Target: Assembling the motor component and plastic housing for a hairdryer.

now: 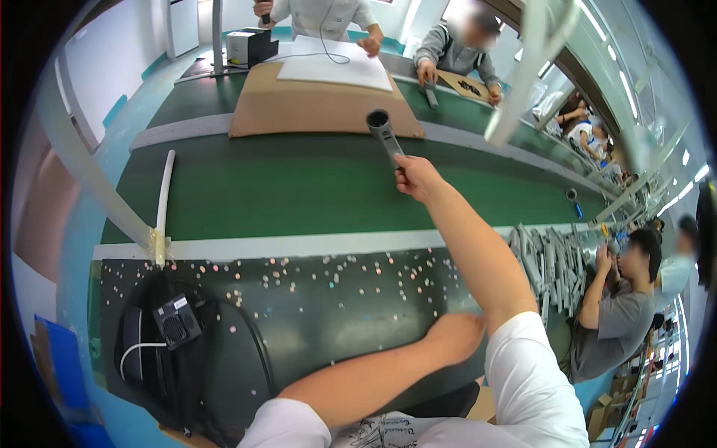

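Note:
In my right hand (416, 178), stretched out over the green conveyor belt, is a grey tube-like housing (388, 141) with a round open head. My fingers are closed round its lower end, and the head points up and away from me. My left hand (457, 336) is low over the dark tabletop (328, 328), reaching across to the right beneath my right arm. Its fingers are hidden behind that arm, so I cannot see what they hold. Just beyond, on the right, lies a heap of grey housings (549, 261).
Small coloured dots are scattered over the tabletop. A black bag with a black boxy device (178, 322) sits at left, by a white post (166, 201). Across the green belt (284, 187) stands a brown board (321, 104). Another grey housing (573, 198) lies on the belt. Co-workers sit opposite and right.

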`<control>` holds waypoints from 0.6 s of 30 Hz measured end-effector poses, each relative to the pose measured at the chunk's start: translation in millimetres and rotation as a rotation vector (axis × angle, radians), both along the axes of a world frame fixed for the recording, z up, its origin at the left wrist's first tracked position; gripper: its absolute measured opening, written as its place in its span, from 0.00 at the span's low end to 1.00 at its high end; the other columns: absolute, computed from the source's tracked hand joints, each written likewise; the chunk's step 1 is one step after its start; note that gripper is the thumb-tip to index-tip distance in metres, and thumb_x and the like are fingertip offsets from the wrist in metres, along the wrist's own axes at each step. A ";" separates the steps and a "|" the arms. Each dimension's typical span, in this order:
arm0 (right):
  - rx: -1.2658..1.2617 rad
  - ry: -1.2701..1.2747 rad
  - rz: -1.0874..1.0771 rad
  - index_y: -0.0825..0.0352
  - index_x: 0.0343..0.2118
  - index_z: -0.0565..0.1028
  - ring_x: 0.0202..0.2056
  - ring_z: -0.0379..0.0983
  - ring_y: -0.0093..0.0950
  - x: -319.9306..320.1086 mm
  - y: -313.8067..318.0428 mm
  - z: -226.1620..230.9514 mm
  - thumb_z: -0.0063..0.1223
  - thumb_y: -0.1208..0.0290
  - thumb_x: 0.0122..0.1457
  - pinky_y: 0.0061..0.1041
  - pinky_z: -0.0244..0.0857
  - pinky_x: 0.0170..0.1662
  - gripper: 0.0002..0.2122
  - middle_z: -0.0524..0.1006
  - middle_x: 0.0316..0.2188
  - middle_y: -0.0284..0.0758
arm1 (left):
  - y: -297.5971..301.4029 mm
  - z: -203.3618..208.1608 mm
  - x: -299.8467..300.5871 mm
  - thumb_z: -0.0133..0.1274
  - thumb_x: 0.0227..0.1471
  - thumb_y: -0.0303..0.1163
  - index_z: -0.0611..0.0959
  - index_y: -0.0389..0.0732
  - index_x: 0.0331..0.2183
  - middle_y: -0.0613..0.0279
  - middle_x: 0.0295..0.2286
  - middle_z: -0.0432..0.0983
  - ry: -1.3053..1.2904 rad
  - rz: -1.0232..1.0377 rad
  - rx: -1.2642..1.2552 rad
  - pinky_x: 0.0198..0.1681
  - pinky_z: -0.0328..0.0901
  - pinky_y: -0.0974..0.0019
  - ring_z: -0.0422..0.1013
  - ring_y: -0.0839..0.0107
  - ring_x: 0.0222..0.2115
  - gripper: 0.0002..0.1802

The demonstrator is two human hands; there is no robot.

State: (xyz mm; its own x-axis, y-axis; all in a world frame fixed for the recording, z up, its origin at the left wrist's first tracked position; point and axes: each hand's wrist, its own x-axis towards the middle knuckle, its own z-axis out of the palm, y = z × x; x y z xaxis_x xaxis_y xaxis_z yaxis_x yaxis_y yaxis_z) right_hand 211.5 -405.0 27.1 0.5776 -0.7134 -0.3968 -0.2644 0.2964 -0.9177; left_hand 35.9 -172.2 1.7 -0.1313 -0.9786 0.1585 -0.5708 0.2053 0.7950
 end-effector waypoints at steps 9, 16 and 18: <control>-0.162 -0.377 0.053 0.70 0.49 0.66 0.25 0.73 0.28 116.4 10.5 16.4 0.42 0.74 0.63 0.27 0.68 0.27 0.13 0.76 0.28 0.38 | 4.6 -36.6 -12.1 0.44 0.54 0.35 0.82 0.42 0.34 0.53 0.36 0.80 0.287 0.121 -0.327 0.41 0.69 0.58 0.75 0.54 0.39 0.12; -0.565 -0.172 0.259 0.67 0.47 0.71 0.23 0.69 0.19 0.3 60.1 3.1 0.46 0.73 0.60 0.20 0.62 0.24 0.12 0.76 0.26 0.33 | -3.8 5.4 3.8 0.47 0.54 0.37 0.81 0.42 0.33 0.51 0.31 0.79 -0.094 -0.110 0.037 0.36 0.70 0.53 0.76 0.52 0.33 0.12; -0.614 -0.170 0.283 0.67 0.44 0.73 0.23 0.68 0.17 -33.4 79.2 -0.4 0.48 0.73 0.60 0.20 0.62 0.25 0.10 0.75 0.25 0.31 | 1.9 2.9 -2.9 0.47 0.54 0.37 0.81 0.41 0.32 0.51 0.29 0.79 -0.094 -0.126 -0.021 0.34 0.70 0.52 0.76 0.51 0.31 0.11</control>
